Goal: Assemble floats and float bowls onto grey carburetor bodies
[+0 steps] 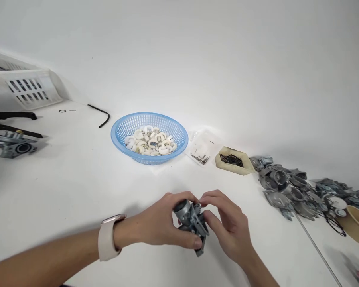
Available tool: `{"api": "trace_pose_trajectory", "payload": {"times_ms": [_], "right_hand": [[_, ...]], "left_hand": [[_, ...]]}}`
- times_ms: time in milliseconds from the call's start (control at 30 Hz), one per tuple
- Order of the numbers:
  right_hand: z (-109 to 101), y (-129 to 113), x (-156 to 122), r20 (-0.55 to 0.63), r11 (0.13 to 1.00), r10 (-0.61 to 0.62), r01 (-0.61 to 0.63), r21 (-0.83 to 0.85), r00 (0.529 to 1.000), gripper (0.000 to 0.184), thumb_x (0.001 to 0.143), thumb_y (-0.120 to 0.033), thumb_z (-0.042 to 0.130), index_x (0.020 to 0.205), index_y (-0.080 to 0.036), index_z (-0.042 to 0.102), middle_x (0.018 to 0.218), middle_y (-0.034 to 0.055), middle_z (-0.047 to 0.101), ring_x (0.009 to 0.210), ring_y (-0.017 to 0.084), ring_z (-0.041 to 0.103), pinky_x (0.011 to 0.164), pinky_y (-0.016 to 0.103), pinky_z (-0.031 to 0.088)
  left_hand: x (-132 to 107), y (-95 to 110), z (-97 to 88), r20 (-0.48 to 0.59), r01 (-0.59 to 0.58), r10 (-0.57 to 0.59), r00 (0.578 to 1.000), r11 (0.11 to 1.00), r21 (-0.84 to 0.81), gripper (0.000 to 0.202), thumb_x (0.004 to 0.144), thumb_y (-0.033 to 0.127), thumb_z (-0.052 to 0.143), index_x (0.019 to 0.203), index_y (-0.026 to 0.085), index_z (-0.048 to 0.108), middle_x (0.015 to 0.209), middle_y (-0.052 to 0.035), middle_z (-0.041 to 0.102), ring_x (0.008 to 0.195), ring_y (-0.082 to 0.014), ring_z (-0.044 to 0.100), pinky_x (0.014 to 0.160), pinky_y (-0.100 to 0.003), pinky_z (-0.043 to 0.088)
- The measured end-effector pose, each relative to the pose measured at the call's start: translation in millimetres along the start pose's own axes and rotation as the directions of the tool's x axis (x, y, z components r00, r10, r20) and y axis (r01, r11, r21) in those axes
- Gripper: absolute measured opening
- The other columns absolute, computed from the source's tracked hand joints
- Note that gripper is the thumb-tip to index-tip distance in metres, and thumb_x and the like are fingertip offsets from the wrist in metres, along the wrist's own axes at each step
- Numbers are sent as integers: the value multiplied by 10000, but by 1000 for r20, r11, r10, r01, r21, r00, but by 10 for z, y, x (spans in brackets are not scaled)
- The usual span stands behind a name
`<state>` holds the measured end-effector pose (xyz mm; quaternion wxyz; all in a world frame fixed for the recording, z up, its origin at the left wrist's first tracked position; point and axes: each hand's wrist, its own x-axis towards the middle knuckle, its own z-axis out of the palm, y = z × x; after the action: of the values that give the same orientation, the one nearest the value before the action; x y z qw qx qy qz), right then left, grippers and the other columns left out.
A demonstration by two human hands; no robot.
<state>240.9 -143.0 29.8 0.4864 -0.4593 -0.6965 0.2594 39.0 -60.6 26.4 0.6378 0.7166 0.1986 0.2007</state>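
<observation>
The grey metal part point(194, 217) is a small casting with a round, dark-mouthed tube at its upper left and a darker, blocky lower end. It sits tilted, gripped in the left hand point(164, 223), with the right hand's point(231, 228) fingertips at its far-right side.

A single head-worn camera is looking forward and down at the tabletop point(74, 191), viewing the metal part point(194, 218) closely at lower centre and the blue basket point(149, 158) farther off.
</observation>
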Motion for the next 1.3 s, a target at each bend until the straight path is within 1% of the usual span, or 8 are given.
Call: {"api": "trace_pose_trajectory", "payload": {"times_ms": [167,300,467,600,700,867,1067,1300], "right_hand": [[63,113,-107,-74,992,62,-53,118,995,231,991,-182,574,1140,-299,705,1011,69,653,870,208,638,749,371,561],[74,107,-134,-64,985,85,-74,155,994,211,986,-280,611,1176,-287,703,1035,83,628,886,217,633,774,390,562],[64,106,-121,-3,957,125,-120,263,992,269,971,-469,639,1142,-283,733,1012,75,605,865,209,606,786,384,536],[45,87,-150,31,926,158,-159,342,987,334,984,-520,596,1137,-263,745,1002,75,581,882,214,577,815,384,511],[23,64,-167,95,874,226,-245,420,970,356,1056,-461,460,1154,-267,742,1080,78,548,905,200,579,845,374,498],[34,53,-138,137,858,269,-302,415,953,129,1007,-284,614,1075,-296,723,1040,52,529,969,186,549,789,307,482],[53,49,-136,134,854,295,-324,407,946,78,1005,-283,623,1008,-269,700,1062,57,510,983,183,540,782,299,472],[46,53,-141,125,852,309,-333,403,943,73,1002,-298,630,992,-266,695,1075,44,500,879,147,533,778,297,457]], "left_hand": [[6,-41,39,73,86,-70,995,969,-232,449,705,332,895,1053,191,650,902,-27,674,793,-167,603,658,-253,528],[-23,-94,69,155,122,-64,986,907,-403,456,750,327,873,1122,215,637,857,-21,655,737,-157,606,651,-273,540],[-28,-119,78,247,276,-163,955,789,-548,568,654,376,924,1119,242,628,835,21,601,696,-131,541,573,-225,450],[-6,-97,77,306,326,-155,939,679,-657,499,622,321,908,1007,211,610,819,27,564,723,-135,506,581,-206,364],[-2,-114,62,335,350,-153,930,654,-671,518,602,289,906,1017,204,607,828,30,544,726,-124,466,592,-203,351],[-16,-201,44,366,384,-181,913,687,-617,656,591,338,935,1133,225,583,861,32,577,734,-119,478,607,-202,352],[-18,-228,49,393,405,-183,901,680,-612,715,578,402,950,1158,239,566,851,48,567,708,-108,464,597,-202,339],[-8,-212,35,385,412,-205,900,692,-593,762,571,411,953,1186,244,536,851,48,556,693,-101,446,581,-199,317]]}}
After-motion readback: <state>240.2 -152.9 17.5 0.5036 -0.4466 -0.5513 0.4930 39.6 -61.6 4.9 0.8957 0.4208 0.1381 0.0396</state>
